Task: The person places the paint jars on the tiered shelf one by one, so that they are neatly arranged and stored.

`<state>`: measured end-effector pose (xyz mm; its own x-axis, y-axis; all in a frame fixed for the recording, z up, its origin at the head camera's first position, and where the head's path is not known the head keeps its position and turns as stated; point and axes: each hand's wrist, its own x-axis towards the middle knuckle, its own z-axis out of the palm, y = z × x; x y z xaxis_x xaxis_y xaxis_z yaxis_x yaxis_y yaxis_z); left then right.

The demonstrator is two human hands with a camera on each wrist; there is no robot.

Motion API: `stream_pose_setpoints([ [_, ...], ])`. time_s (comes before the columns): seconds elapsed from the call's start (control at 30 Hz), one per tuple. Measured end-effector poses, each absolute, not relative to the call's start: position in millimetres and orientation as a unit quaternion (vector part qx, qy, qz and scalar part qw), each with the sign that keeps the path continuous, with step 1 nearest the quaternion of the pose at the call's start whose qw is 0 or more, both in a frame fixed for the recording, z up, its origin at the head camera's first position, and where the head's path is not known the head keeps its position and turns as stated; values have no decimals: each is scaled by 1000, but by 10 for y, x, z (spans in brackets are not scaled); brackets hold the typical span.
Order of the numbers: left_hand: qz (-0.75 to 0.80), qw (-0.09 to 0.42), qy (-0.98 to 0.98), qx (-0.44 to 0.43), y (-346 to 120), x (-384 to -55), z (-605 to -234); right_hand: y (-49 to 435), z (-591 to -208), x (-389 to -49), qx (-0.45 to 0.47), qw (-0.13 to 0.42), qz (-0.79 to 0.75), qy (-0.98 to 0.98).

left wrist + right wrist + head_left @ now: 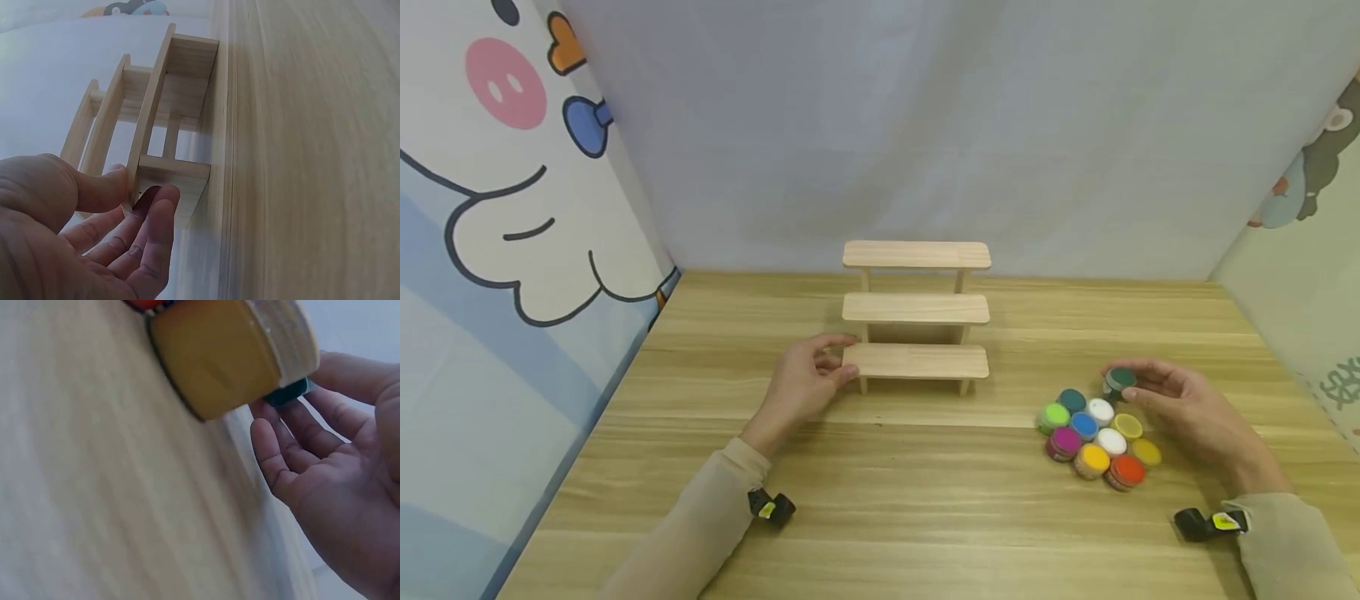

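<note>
A three-tier wooden display stand [916,361] stands toward the back of the table. My left hand [803,377] pinches the left end of its lowest tier, and in the left wrist view the thumb [103,190] is on one face of that board with the fingers curled at the other. At the far right of a cluster of small paint jars, my right hand [1198,410] holds a dark green paint jar [1120,381] between thumb and fingers. In the right wrist view a yellow jar [215,356] hides most of that green jar [289,394].
Beside the right hand sit several jars close together, among them a purple jar [1064,443], a red jar [1126,472], a blue jar [1084,426] and a light green jar [1054,417]. Behind the wooden table [880,500] hangs a pale cloth [775,167]; printed panels flank both sides.
</note>
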<state>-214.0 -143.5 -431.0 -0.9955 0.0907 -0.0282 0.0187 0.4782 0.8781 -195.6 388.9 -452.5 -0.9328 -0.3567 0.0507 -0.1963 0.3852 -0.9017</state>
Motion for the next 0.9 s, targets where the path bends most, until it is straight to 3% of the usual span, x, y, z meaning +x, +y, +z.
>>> stream_pose_setpoints([
  [0.43, 524, 30, 851, 27, -1429, -2136, -4338, 3624, -4098, -2047, -186, 7, -559, 808],
  [0.9, 519, 80, 848, 73, -1463, -2084, -4323, 2990, -3463, -2146, -143, -19, -520, 842],
])
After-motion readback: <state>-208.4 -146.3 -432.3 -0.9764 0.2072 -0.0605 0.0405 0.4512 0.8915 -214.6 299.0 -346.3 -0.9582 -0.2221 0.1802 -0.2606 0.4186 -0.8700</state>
